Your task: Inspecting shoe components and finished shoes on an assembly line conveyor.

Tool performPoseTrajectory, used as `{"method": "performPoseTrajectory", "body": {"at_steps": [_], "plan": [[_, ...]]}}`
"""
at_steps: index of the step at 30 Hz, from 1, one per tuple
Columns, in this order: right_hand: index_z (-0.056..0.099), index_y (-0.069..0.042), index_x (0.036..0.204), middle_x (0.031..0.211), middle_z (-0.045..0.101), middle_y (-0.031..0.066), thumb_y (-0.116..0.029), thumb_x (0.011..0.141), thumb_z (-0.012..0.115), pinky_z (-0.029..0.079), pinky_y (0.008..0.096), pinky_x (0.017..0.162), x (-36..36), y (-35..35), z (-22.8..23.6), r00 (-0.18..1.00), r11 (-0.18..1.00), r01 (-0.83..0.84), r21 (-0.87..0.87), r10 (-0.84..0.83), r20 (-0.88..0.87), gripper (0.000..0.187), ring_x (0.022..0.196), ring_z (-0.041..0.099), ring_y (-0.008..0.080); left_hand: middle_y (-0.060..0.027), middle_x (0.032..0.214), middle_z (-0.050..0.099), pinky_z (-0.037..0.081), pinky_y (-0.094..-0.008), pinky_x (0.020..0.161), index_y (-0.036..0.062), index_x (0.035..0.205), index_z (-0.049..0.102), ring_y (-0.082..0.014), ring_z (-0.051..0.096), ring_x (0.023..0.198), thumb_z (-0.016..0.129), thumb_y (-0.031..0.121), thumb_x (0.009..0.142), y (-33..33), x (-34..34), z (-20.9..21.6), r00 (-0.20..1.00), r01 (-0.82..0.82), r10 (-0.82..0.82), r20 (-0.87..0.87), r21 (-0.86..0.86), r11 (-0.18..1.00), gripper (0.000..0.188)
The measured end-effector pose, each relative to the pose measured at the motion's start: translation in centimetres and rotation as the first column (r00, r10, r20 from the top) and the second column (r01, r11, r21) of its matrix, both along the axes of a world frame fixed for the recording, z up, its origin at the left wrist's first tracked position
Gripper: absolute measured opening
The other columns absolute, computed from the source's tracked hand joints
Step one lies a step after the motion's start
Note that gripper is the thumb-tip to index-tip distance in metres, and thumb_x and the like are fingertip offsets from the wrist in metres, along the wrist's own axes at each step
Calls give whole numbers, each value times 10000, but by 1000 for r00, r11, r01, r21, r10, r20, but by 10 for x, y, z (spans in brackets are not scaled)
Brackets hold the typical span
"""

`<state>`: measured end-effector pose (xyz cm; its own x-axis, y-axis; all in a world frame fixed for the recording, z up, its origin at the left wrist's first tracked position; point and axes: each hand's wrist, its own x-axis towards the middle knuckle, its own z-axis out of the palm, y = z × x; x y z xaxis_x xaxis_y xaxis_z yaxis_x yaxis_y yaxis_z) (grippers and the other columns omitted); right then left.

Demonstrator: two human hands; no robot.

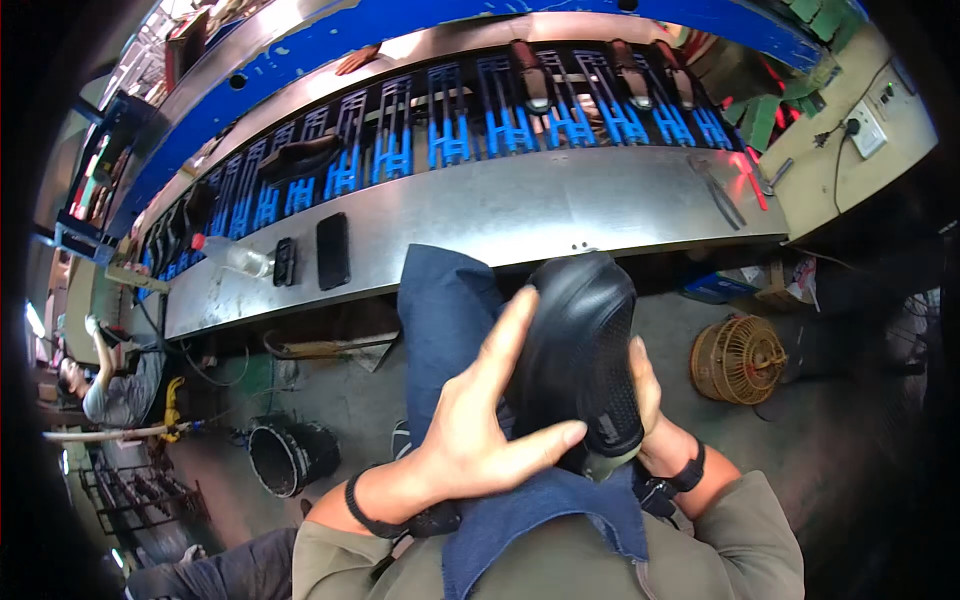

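Our right hand [657, 415] grips the smooth black, textured-soled shoe [575, 340], probably steadying it against our spread-fingered left hand [472, 425].

The black shoe [570, 310] is shining smooth and glossy, like leather or rubber, while its dotted panel [614, 365] is looking rougher and duller. The worktop [500, 205] is showing smooth bare metal, catching soft reflections. The blue beam [300, 62] is looking like painted metal, its coat chipping. The bottle [240, 258] is glinting as clear plastic. The denim cloth [545, 510] is showing a matt, fraying edge, and the round cage [738, 360] is resembling slatted wood or bamboo.
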<state>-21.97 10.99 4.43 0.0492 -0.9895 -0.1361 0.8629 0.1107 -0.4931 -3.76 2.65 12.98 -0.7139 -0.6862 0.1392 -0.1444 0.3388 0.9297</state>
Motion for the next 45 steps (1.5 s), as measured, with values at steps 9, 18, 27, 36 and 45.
{"method": "performPoseTrajectory", "body": {"at_steps": [9, 18, 27, 36, 45], "plan": [[495, 42, 1298, 1077, 661, 249, -320, 882, 747, 573, 430, 822, 32, -33, 44, 103, 862, -462, -207, -180, -978, 606, 952, 692, 367, -170, 1137, 679, 591, -390, 903, -26, 1283, 561, -264, 700, 1010, 778, 581, 799, -43, 58, -83, 687, 164, 474, -551, 753, 637, 806], [408, 30, 1375, 624, 567, 79, -335, 816, 847, 448, 331, 473, 14, -104, 72, 125, 700, -576, -422, -435, -892, 799, 495, 615, 237, -148, 1237, 628, 548, -402, 1000, -3, 1390, 475, -260, 659, 1127, 835, 602, 725, -31, 48, -75, 781, 200, 382, -494, 777, 597, 968], [400, 74, 1259, 636, 613, 216, -177, 873, 695, 511, 493, 503, -3, -86, 98, -22, 677, -677, -290, -411, -911, 547, 579, 635, 442, -187, 1371, 513, 416, -411, 1095, 46, 1532, 295, -271, 528, 1267, 804, 508, 825, -31, 39, -48, 922, -236, 285, -260, 207, 950, 986], [487, 91, 1195, 634, 606, 170, 2, 722, 631, 498, 428, 471, 13, -80, 88, -169, 714, -605, -353, -548, -819, 503, 560, 657, 362, -164, 1264, 579, 453, -373, 1014, 31, 1447, 372, -211, 568, 1117, 699, 372, 911, -30, 33, -39, 921, -334, 354, -160, 136, 933, 715], [439, 80, 1286, 652, 596, 184, -263, 887, 723, 487, 454, 518, -1, -91, 92, -3, 694, -652, -306, -406, -914, 598, 593, 649, 395, -162, 1262, 579, 448, -376, 1015, 25, 1449, 373, -222, 562, 1137, 661, 414, 938, -25, 30, -37, 926, -329, 339, -165, 89, 940, 704]]}}
